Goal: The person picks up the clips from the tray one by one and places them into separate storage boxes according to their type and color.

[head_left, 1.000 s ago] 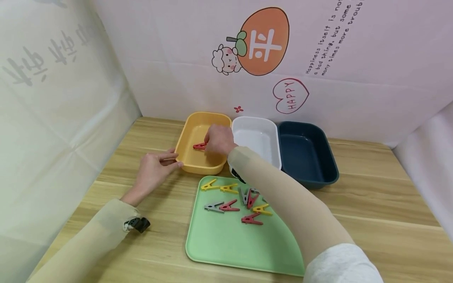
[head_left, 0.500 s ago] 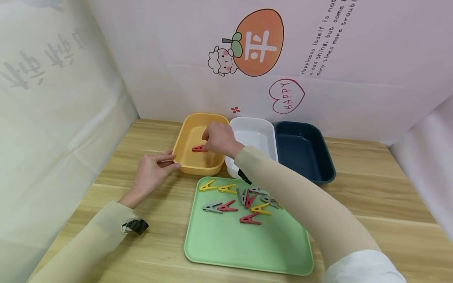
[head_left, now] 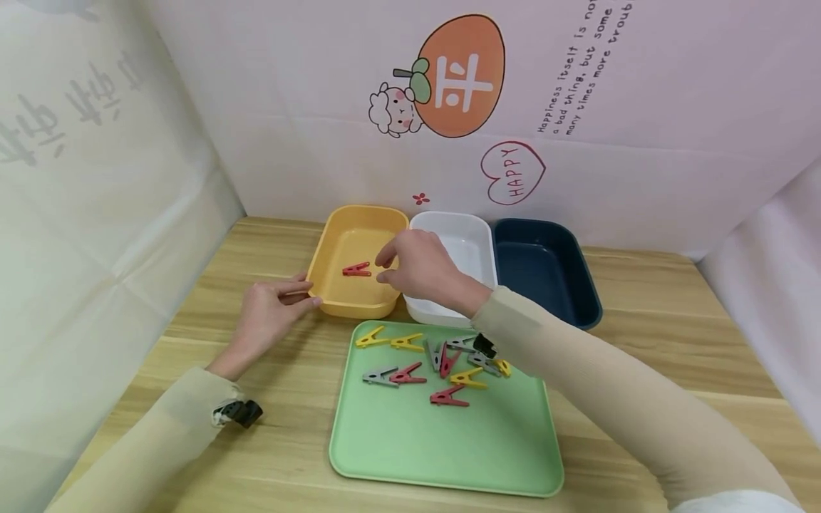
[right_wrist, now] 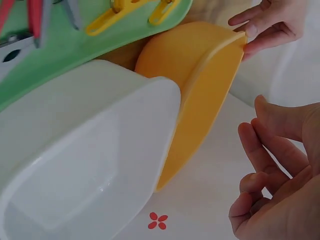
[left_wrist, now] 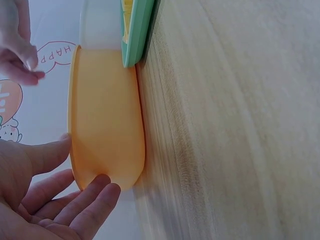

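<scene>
The right hand [head_left: 423,265] hides stretches of the yellow bin [head_left: 349,246] and the white bin [head_left: 472,246] behind it. Right of this hand, the beige sleeve [head_left: 577,370] covers the near-left corner of the navy bin [head_left: 541,271]. The left wrist view's top edge cuts off the green tray [left_wrist: 142,32] beyond the left hand [head_left: 266,313].

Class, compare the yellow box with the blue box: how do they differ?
Contents: a red clip lies in the yellow box; no clip shows in the blue box. Contact: the left hand touches the yellow box; neither hand touches the blue box. Place: the yellow box stands left of the white box, the blue box right of it. Both are open-topped with rounded corners.
</scene>
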A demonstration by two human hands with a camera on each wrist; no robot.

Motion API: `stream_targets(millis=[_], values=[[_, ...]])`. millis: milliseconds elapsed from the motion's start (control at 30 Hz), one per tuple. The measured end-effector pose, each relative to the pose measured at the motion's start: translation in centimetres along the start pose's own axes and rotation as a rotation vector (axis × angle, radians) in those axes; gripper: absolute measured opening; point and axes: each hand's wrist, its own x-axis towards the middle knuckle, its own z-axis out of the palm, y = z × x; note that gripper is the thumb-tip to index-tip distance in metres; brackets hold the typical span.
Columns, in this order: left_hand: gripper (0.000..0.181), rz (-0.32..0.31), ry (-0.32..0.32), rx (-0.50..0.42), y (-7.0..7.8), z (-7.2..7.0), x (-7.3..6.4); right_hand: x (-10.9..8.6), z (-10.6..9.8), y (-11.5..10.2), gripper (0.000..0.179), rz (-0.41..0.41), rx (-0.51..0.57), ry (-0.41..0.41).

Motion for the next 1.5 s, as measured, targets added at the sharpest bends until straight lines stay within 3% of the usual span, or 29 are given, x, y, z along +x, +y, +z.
stream_targets(millis=[700,1500], values=[[0.039,-0.003,-0.01,0.039,-0.1,0.0,-0.4,-8.3,-1.3,3.2,0.021,-0.101,0.04,0.073],[0.039,-0.025,-0.001,0.031,0.2,0.2,-0.4,-16.0,-1.2,6.4,0.018,-0.015,0.116,0.127]])
